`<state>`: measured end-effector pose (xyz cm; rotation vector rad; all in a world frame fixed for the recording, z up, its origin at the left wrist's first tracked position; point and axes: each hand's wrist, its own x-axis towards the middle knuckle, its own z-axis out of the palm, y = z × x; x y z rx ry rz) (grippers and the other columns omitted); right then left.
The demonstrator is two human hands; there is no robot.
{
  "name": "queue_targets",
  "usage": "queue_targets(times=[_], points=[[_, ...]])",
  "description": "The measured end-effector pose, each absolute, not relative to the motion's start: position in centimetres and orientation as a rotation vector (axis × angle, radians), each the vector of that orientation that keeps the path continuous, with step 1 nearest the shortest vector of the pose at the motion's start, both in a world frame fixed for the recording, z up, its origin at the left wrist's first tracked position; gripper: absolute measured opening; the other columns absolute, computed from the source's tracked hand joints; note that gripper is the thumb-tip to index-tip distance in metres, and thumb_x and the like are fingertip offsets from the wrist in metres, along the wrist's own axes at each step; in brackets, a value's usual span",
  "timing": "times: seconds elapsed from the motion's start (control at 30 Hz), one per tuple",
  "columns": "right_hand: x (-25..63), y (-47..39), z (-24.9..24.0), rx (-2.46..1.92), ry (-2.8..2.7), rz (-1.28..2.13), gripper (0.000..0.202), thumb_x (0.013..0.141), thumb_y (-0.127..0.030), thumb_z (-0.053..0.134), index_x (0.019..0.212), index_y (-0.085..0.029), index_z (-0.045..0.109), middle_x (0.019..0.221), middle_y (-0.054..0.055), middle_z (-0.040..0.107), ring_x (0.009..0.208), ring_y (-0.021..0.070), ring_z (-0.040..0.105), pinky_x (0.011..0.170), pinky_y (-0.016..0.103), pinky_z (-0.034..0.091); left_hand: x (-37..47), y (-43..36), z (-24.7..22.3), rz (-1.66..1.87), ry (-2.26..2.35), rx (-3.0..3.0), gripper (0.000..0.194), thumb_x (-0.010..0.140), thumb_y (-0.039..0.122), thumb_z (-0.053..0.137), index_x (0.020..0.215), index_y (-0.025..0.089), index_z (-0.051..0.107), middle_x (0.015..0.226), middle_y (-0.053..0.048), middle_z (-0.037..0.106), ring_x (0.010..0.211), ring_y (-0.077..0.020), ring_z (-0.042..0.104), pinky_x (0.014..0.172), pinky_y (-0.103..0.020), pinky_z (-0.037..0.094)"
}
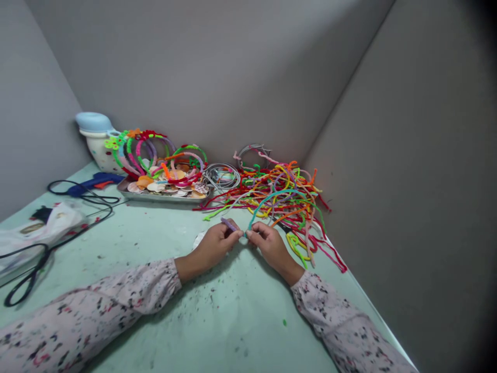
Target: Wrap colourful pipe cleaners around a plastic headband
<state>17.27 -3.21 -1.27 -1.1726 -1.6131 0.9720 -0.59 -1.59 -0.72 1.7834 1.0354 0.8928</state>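
Tabletop (233,321), right grip (272,248) closed on turquoise stem (264,199)

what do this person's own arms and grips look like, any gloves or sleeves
The left sleeve and right sleeve are long, loose and pale pink, printed with scattered dark, red and bluish-green flecks, and gathered at the cuffs. The left grip and right grip are ungloved; no watch or bracelet shows.
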Motion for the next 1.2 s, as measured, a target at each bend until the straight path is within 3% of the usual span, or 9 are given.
queue_targets(times=[0.27,1.2], points=[[17.19,-3.28,-1.20,-1.239,-1.607,0.977,0.021,0.082,-0.035,0.056,0.069,-0.019,0.054,0.058,-0.004,0.051,0.056,0.0123,0.047,0.055,0.024,0.037,-0.59,-1.84,-0.15,0.933,1.013,1.951,0.022,0.086,0.032,0.048,0.074,0.016,0.056,0.070,0.001,0.054,0.066,-0.0127,0.048,0.063,-0.024,0.037],[17.27,-3.23,-1.61,-1.245,-1.631,0.968,0.024,0.084,-0.038,0.054,0.069,-0.020,0.052,0.059,-0.004,0.049,0.055,0.0120,0.045,0.056,0.024,0.038,-0.68,-1.96,-0.67,0.904,1.062,2.025,0.019,0.087,0.032,0.049,0.082,0.017,0.060,0.074,-0.001,0.062,0.071,-0.0149,0.055,0.068,-0.026,0.041]])
